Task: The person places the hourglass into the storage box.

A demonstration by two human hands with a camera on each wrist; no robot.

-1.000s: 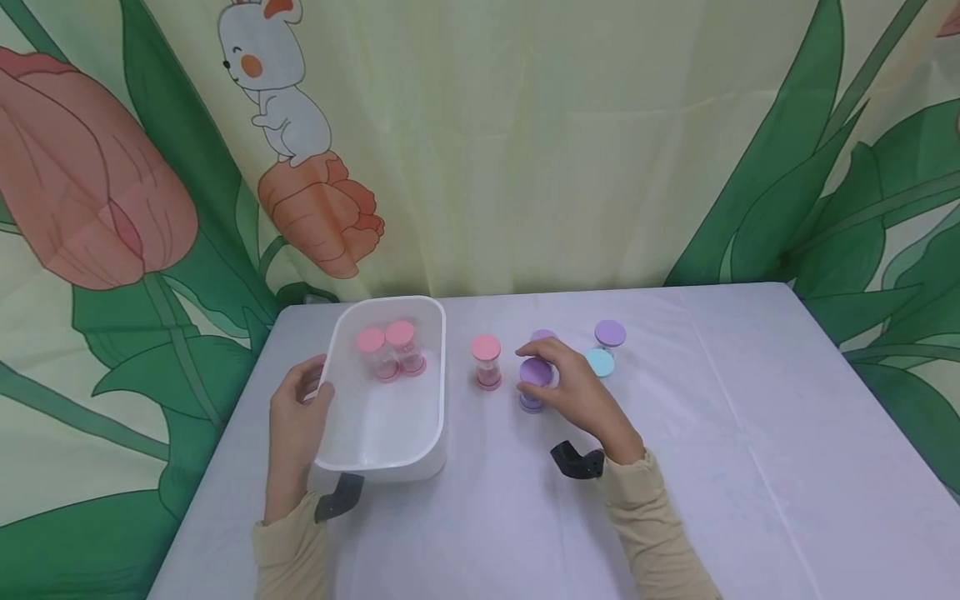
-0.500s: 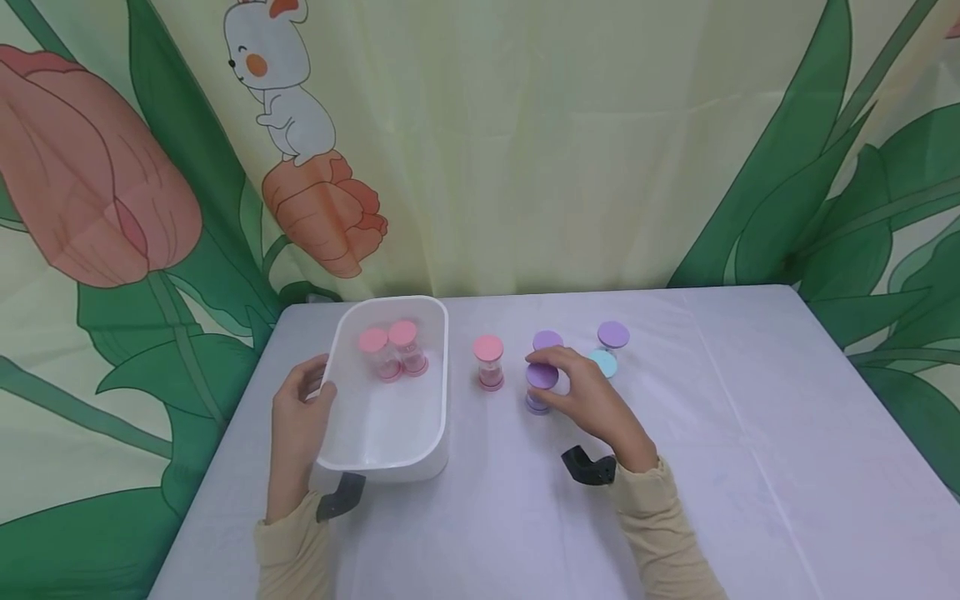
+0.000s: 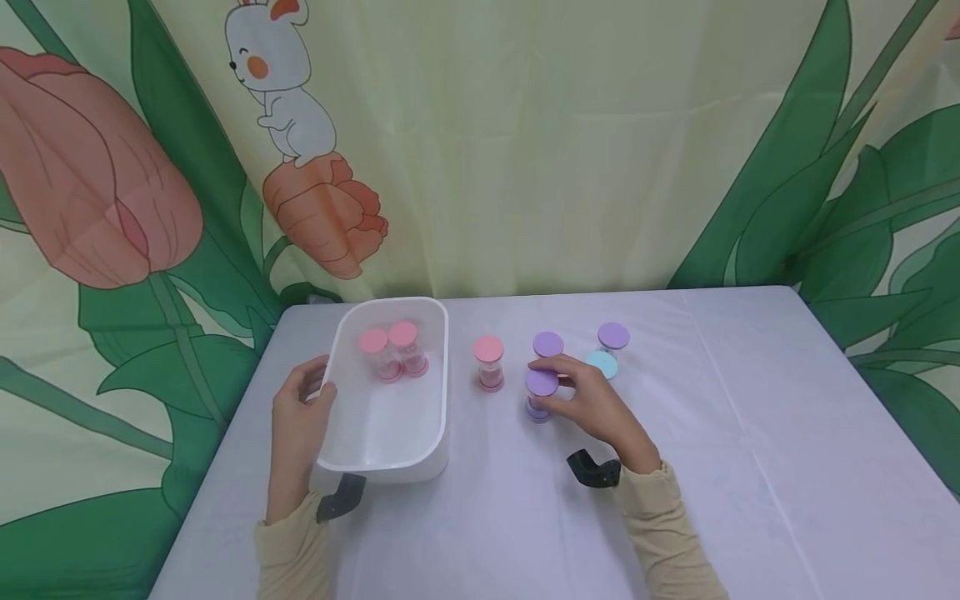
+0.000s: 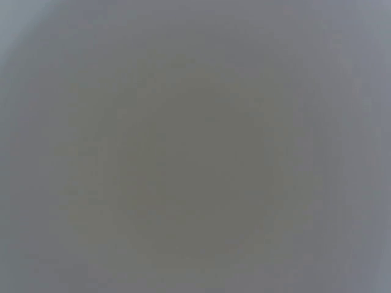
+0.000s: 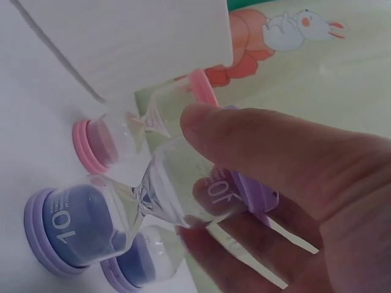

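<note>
In the head view my right hand (image 3: 588,400) pinches a purple-capped sand timer (image 3: 542,383) near its top, thumb on one side and fingers on the other. The right wrist view shows this timer upright, with blue sand (image 5: 88,223) in its lower bulb and a "10" printed on the glass. My left hand (image 3: 300,417) rests against the left side of a white bin (image 3: 382,467), its thumb tip at the rim. Two pink-capped sand timers (image 3: 388,354) stand inside the bin. Between bin and right hand stands another pink-capped timer (image 3: 490,362).
Behind the right hand are another purple-capped timer (image 3: 548,343), a light-blue-capped one (image 3: 602,363) and a farther purple-capped one (image 3: 613,336). A white cloth covers the table (image 3: 750,467). A printed curtain (image 3: 525,167) hangs at its back edge. The left wrist view is a grey blur.
My right hand, first around the purple-capped timer, has moved slightly right and closed its fingers on the timer's top. The timer has shifted slightly nearer. The left hand and bin stay put.
</note>
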